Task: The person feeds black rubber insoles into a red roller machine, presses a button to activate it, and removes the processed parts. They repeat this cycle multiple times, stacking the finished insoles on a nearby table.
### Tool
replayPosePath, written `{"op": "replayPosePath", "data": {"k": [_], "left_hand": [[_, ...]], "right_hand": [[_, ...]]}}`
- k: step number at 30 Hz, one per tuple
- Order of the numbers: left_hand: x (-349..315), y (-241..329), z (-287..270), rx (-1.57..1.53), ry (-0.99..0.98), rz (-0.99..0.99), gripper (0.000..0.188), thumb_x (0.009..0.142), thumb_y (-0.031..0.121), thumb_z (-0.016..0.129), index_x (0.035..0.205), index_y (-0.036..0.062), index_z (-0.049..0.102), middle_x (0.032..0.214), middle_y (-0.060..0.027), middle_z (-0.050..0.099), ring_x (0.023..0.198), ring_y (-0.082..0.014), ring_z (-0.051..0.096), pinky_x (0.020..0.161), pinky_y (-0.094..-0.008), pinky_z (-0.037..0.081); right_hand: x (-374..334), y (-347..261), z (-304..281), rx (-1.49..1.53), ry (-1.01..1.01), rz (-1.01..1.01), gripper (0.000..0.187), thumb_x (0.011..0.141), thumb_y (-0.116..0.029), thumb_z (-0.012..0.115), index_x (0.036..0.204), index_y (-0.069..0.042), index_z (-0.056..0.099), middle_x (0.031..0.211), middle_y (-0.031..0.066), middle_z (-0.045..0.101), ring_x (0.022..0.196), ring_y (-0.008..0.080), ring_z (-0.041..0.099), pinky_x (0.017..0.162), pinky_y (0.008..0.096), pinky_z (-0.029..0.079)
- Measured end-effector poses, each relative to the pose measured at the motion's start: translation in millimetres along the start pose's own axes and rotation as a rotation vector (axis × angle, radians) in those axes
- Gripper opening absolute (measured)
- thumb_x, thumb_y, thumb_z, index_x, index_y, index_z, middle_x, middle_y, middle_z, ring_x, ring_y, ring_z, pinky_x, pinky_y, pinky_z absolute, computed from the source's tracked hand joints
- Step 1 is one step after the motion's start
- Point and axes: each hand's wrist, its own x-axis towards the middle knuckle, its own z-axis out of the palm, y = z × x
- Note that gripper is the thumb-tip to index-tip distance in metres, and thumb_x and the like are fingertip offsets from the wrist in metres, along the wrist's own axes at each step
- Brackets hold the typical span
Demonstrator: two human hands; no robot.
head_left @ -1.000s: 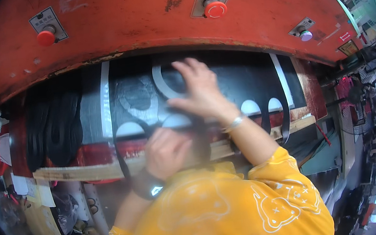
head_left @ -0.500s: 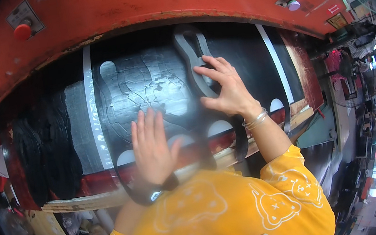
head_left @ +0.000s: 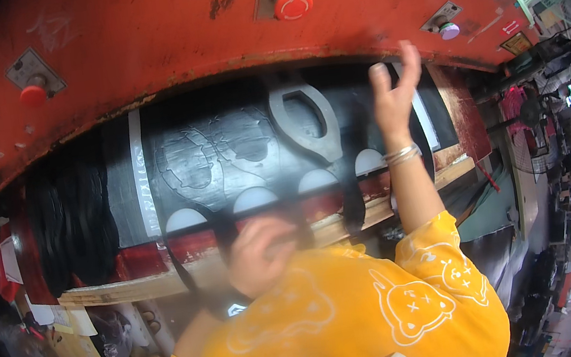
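The right hand (head_left: 395,99) is hovering to the right of a grey loop-shaped frame (head_left: 323,147), its fingers spreading wide around nothing. The frame is lying flat on a black sheet (head_left: 351,112), toward its far side. The left hand (head_left: 260,256) is blurring near the table's (head_left: 138,265) near edge; whether its fingers are holding anything, I cannot tell.

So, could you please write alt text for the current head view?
A person's empty right hand hovers beside a grey looped frame on a black sheet, before a red machine; the blurred left hand is near the yellow shirt.
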Motion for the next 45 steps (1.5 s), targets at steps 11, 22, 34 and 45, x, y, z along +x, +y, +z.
{"op": "replayPosePath", "data": {"k": [11,22,34,45], "left_hand": [[85.5,-45.9,-1.5,0.313,0.147,0.111,0.018,0.08,0.01,0.067,0.098,0.0064,0.066,0.093,-0.0114,0.061,0.084,-0.0303,0.062,0.072,-0.0367,0.051],[113.6,-33.8,-11.5,0.414,0.162,-0.079,0.022,0.081,0.014,0.066,0.103,0.0132,0.064,0.074,-0.0079,0.066,0.07,-0.0273,0.066,0.063,-0.0376,0.051],[105.3,-33.2,4.9,0.396,0.198,-0.134,0.026,0.08,0.012,0.066,0.106,0.0122,0.064,0.073,-0.0102,0.064,0.072,-0.03,0.064,0.066,-0.039,0.05],[45.5,1.3,16.9,0.413,-0.075,-0.258,0.032,0.08,0.018,0.07,0.109,0.0104,0.06,0.072,-0.0091,0.063,0.071,-0.0284,0.064,0.064,-0.0373,0.051]], "right_hand": [[132.1,97.8,-17.0,-0.077,0.438,0.05,0.075,0.094,-0.039,0.052,0.146,0.005,0.019,0.15,0.0273,0.02,0.14,0.0389,0.018,0.114,0.0464,0.017],[-45.0,2.8,-49.2,-0.178,-0.842,-0.159,0.032,0.08,-0.023,0.069,0.107,-0.007,0.064,0.103,0.0092,0.064,0.113,0.028,0.05,0.1,0.0448,0.032],[-50.1,-9.6,-55.6,-0.267,-0.847,-0.214,0.036,0.076,-0.024,0.07,0.106,-0.005,0.064,0.098,0.0101,0.063,0.106,0.0283,0.053,0.102,0.0502,0.03],[-0.1,-19.9,-67.5,0.05,-1.148,0.349,0.033,0.082,-0.026,0.07,0.1,0.002,0.067,0.088,0.0149,0.07,0.082,0.0247,0.067,0.075,0.0332,0.052]]}}
